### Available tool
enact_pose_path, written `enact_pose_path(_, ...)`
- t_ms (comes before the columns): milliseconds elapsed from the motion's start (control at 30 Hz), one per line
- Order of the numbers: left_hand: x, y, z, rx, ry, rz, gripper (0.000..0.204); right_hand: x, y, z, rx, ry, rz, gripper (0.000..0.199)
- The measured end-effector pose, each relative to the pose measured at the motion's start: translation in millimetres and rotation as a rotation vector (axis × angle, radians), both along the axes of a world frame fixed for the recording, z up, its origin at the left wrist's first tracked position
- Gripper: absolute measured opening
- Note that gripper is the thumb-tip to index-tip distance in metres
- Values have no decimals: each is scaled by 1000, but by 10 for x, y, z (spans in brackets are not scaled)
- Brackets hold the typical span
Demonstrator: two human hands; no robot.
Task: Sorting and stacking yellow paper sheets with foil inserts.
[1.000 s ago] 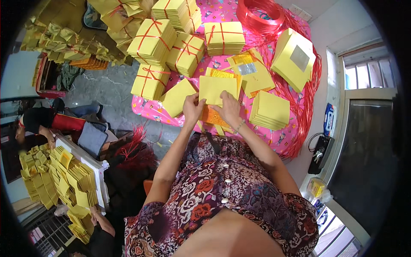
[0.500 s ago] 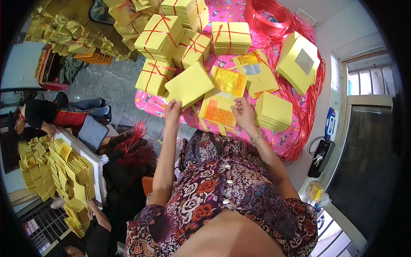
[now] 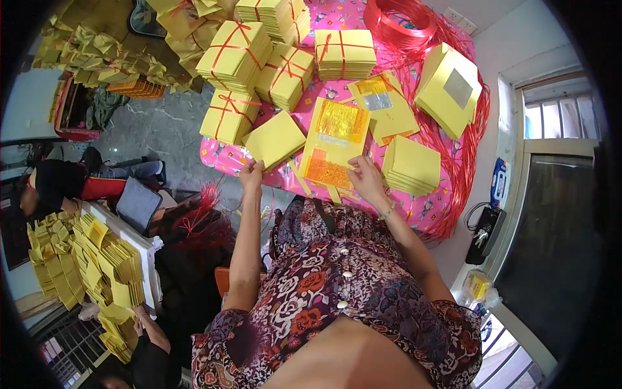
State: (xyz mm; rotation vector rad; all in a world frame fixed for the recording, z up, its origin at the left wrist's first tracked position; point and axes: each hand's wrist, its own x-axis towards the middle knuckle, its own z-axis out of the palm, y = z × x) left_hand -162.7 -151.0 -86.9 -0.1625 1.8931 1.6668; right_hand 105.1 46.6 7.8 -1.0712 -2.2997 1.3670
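Observation:
My left hand (image 3: pixel 251 175) pinches the near left corner of a yellow paper packet (image 3: pixel 275 139), which lies on the pink table cover beside the tied bundles. My right hand (image 3: pixel 366 178) has its fingers closed at the right edge of a yellow paper sheet (image 3: pixel 322 146) with gold and orange foil patches. To the right of that hand sits a loose stack of yellow paper (image 3: pixel 412 165). Further back, more foil-patched yellow sheets (image 3: pixel 397 113) lie overlapping.
Several yellow paper bundles (image 3: pixel 234 53) tied with red ribbon stand at the back left. A red ribbon coil (image 3: pixel 402 23) and loose strands (image 3: pixel 476 142) line the right side. At left, co-workers sit by a white table edge (image 3: pixel 150 272) piled with yellow paper.
My left hand has come slightly nearer and to the left. The packet at its fingers has gone left and down, and now covers less of the foil-patched sheet.

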Motion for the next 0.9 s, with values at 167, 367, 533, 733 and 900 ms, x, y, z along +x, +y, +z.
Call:
enact_pose_path(167, -4, -2, -18, 165, -6, -15, 5, 22, -6, 5, 143, -45, 89, 24)
enact_pose_path(367, -42, -91, -193, 20, 1, -16, 6, 4, -13, 20, 205, -61, 140, 28)
enact_pose_path(533, -8, 12, -104, -243, 220, -91, 21, 6, -41, 90, 273, -46, 191, 38)
enact_pose_path(733, 237, 142, 359, -495, 770, -83, 27, -17, -84, 128, 478, -188, 312, 51)
enact_pose_path(900, 474, 308, 914, -254, 909, -371, 29, 24, -34, 129, 470, -58, 356, 32)
